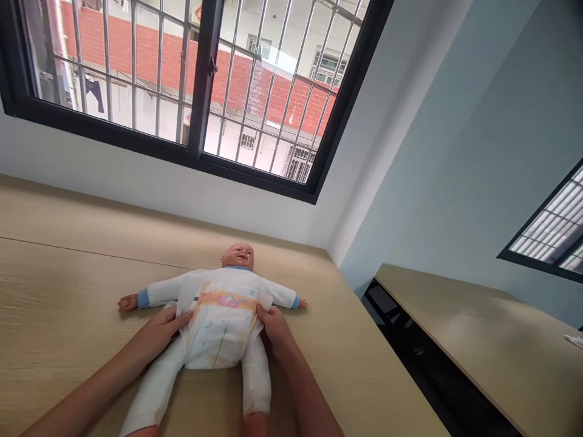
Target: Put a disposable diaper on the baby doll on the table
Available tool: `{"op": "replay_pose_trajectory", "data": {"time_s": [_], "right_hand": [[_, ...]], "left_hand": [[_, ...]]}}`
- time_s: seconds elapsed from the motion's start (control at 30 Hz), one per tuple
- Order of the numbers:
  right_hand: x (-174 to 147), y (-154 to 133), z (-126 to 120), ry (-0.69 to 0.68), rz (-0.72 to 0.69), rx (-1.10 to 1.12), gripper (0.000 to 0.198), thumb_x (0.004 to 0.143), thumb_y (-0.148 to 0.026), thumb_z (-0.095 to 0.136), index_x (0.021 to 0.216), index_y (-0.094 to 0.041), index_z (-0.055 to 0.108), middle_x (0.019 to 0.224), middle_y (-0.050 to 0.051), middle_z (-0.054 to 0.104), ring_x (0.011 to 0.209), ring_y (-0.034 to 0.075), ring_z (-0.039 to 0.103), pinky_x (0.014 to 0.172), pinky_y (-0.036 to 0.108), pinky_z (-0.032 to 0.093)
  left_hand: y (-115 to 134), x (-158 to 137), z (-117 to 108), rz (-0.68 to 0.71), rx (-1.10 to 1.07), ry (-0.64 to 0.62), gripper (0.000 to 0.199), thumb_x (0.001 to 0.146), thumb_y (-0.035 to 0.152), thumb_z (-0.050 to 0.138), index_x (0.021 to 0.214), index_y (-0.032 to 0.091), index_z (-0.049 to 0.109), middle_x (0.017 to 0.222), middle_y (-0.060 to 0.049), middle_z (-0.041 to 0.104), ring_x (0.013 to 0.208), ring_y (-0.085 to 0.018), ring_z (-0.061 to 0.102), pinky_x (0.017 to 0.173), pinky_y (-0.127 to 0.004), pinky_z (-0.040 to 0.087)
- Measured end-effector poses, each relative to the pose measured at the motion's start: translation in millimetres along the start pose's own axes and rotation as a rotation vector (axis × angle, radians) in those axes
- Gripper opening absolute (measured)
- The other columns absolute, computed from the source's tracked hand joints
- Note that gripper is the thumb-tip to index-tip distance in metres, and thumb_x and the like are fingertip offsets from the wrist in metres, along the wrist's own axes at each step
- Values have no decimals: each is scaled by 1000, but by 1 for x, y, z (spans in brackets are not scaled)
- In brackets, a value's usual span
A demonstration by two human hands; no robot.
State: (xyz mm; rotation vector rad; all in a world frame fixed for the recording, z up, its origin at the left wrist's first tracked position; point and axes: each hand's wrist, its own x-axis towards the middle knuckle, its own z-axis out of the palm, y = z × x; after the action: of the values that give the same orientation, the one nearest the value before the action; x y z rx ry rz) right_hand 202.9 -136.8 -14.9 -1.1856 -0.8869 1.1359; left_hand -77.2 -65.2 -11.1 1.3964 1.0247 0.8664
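Observation:
A baby doll [237,256] in a white suit with blue cuffs and collar lies on its back on the wooden table [68,291], head toward the window. Over its belly and hips is a white diaper [218,331] with an orange printed band across the waist. My left hand [166,325] grips the diaper's left side, thumb on top, the other fingers partly hidden under the edge. On the opposite side my right hand [274,328] pinches the diaper near the waistband. The doll's arms are spread outward and its legs point toward me.
A second wooden table [460,315] with a dark underside stands to the right, across a gap. White papers or a similar flat item [574,341] lie at its far right edge. Behind the doll is a wall with a barred, black-framed window [198,91].

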Motion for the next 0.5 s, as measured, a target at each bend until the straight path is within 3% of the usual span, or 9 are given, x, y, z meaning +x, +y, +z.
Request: {"op": "replay_pose_trajectory", "data": {"time_s": [0.1,0.3,0.4,0.5], "right_hand": [[1,1,-1,37,63,30,42,71,-56,84,84,-17,75,83,10,79,74,25,70,77,37,54],[-1,1,1,112,103,-32,37,79,-54,77,85,-17,73,81,9,77,71,22,67,68,32,51],[-4,-2,3,130,85,-65,37,83,-53,74,85,-16,73,80,9,77,70,22,67,65,31,50],[-6,-4,5,144,68,-98,37,83,-53,74,82,-16,73,76,9,75,68,22,67,63,31,50]], "left_hand": [[-1,-1,-4,54,105,-2,52,81,70,70,92,20,75,89,-4,81,88,-31,72,74,-34,56],[-8,0,-10,264,668,198,35,87,52,56,68,24,50,63,2,60,66,-22,57,62,-30,37],[-5,-5,-12,259,759,169,35,90,50,51,68,24,45,65,1,61,68,-22,60,63,-30,37],[9,-14,-16,272,859,206,26,92,43,51,73,25,52,74,-1,68,74,-25,65,67,-32,40]]}}
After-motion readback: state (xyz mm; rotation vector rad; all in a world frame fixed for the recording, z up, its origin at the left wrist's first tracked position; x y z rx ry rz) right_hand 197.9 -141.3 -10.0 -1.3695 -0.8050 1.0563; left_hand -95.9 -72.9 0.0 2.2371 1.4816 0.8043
